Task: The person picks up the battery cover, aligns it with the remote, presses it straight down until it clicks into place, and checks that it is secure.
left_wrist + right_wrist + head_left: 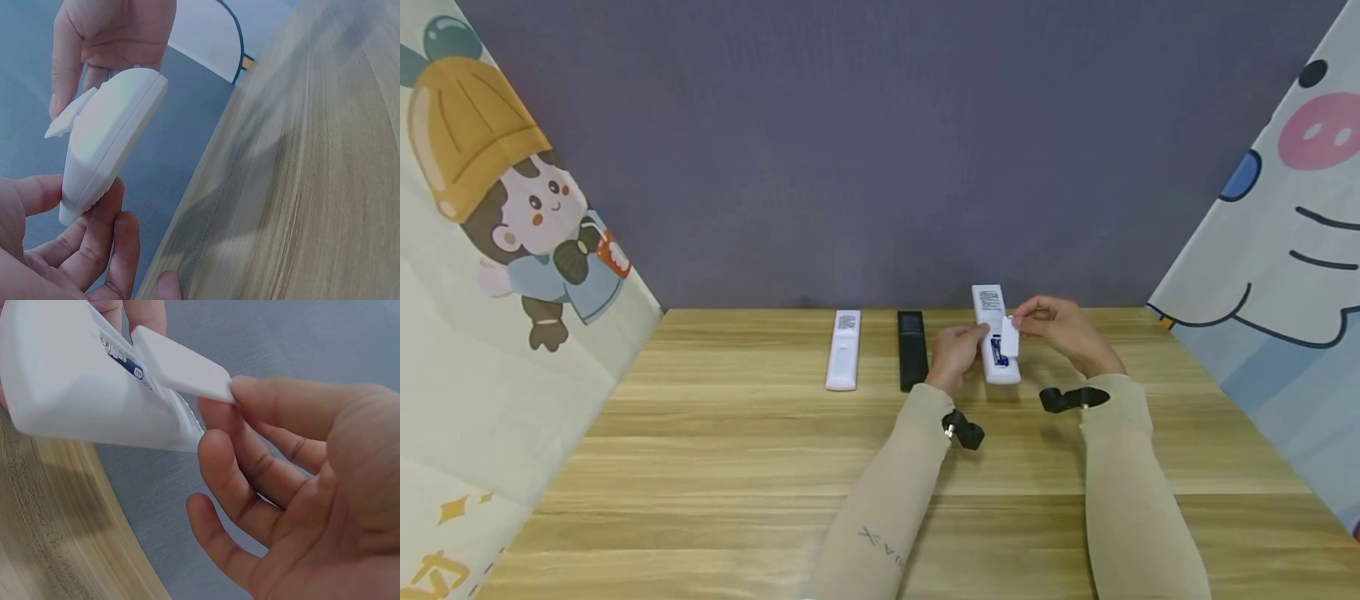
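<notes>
A white remote control point(988, 302) is held back side up above the table by my left hand point(954, 353), thumb on top and fingers beneath. Its battery compartment is uncovered, and a blue battery point(130, 365) shows inside. My right hand point(1069, 330) pinches the white battery cover point(184, 365) at one end between thumb and fingers. The cover sits tilted over the compartment's right side in the head view. From the left wrist view, the cover point(70, 115) sticks out beside the remote point(109, 134); whether they touch there I cannot tell.
On the wooden table point(700, 467) lie a second white remote point(844, 350) and a black remote point(912, 354), both left of my hands. A grey wall point(820, 167) rises behind the table's far edge. Printed cartoon sheets hang at both sides.
</notes>
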